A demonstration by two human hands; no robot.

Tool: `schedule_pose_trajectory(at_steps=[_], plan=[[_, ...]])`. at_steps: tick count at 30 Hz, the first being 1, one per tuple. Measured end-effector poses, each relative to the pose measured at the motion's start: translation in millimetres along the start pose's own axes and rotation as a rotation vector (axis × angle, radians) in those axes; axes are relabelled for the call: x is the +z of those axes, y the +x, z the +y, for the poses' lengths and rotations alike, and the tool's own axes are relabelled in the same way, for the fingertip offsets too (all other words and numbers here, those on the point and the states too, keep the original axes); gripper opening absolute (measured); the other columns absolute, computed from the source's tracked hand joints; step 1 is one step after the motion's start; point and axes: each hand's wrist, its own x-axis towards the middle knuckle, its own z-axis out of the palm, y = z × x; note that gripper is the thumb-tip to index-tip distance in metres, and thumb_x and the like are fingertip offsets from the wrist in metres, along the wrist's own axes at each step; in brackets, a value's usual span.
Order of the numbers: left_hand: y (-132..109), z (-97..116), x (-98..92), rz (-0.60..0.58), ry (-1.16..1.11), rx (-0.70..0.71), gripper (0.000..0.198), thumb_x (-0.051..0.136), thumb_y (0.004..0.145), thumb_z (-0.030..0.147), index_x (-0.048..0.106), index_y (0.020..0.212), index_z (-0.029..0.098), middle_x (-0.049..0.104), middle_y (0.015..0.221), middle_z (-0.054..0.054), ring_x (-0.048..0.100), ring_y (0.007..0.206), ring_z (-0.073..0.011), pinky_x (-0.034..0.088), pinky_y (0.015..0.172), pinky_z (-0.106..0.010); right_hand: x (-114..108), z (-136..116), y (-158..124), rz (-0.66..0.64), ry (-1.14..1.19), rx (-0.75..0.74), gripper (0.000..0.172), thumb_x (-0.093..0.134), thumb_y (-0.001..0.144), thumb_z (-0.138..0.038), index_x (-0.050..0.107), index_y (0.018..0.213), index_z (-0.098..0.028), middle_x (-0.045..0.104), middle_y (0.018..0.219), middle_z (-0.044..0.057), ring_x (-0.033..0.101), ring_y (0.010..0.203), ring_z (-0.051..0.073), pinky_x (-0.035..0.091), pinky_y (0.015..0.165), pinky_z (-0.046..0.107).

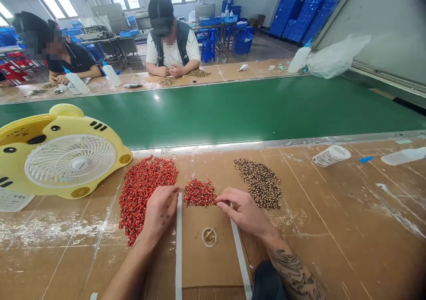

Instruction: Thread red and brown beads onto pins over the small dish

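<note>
- Head view is showing a small red heap (199, 192) lying on the cardboard tabletop (333, 229), just beyond the far edge of a brown card panel (206, 264) and between the two hands.
- Its long axis is running left to right across the view. The single pieces are too small to tell which way each is pointing.
- Right hand (244, 211) is reaching the heap's right end, thumb and forefinger pressed together at the edge pieces. Whether a piece is sitting between them cannot be told.
- Left hand (161, 211) is resting palm down just left of the heap, fingers loosely bent and lying on the near edge of a large red heap (143, 193), gripping nothing visible.
- Two white strips (179, 246) are bordering the panel, running toward the person. A small clear cap (209, 237) with a thin stick in it is standing on the panel, near the wrists.
- A dark speckled heap (261, 182) is lying just right of the right hand.
- A yellow fan (63, 158) is lying face up at far left. A white bottle (331, 155) is lying on its side at right.
- A green belt (233, 109) is running across behind the bench, with two co-workers (171, 38) sitting at its far side.
</note>
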Motion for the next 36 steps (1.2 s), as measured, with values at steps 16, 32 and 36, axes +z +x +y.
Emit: schedule_pose_trajectory(at_steps=[16,32,36], plan=[[-20.2,-6.9,-30.2,-0.412,0.337,-0.069,0.027,0.045,0.094,0.018,0.069,0.084,0.019,0.068,0.086,-0.009,0.065,0.084,-0.0251,0.048,0.073,-0.034,18.0,1.0,-5.3,-0.343,-0.034,-0.070,0.010,0.070,0.086,-0.022,0.073,0.077,-0.019,0.068,0.073,0.000,0.057,0.065,0.012,0.040,0.062,0.024],[-18.1,15.3,-9.5,-0.156,-0.420,-0.189,0.021,0.056,0.087,0.017,0.077,0.087,0.022,0.072,0.086,-0.006,0.067,0.080,-0.0191,0.050,0.071,-0.026,16.3,-10.2,-11.8,-0.377,-0.314,-0.332,0.024,0.054,0.093,-0.021,0.064,0.072,-0.017,0.056,0.067,0.001,0.050,0.063,0.014,0.035,0.058,0.027],[-24.0,26.0,5.1,-0.220,-0.878,-0.415,0.010,0.068,0.081,0.021,0.077,0.081,0.019,0.072,0.079,-0.005,0.065,0.069,-0.0172,0.050,0.064,-0.025,22.1,-10.7,-11.8,-0.351,-0.302,-0.350,0.023,0.053,0.093,-0.020,0.062,0.072,-0.017,0.055,0.067,0.001,0.049,0.063,0.014,0.034,0.057,0.027]])
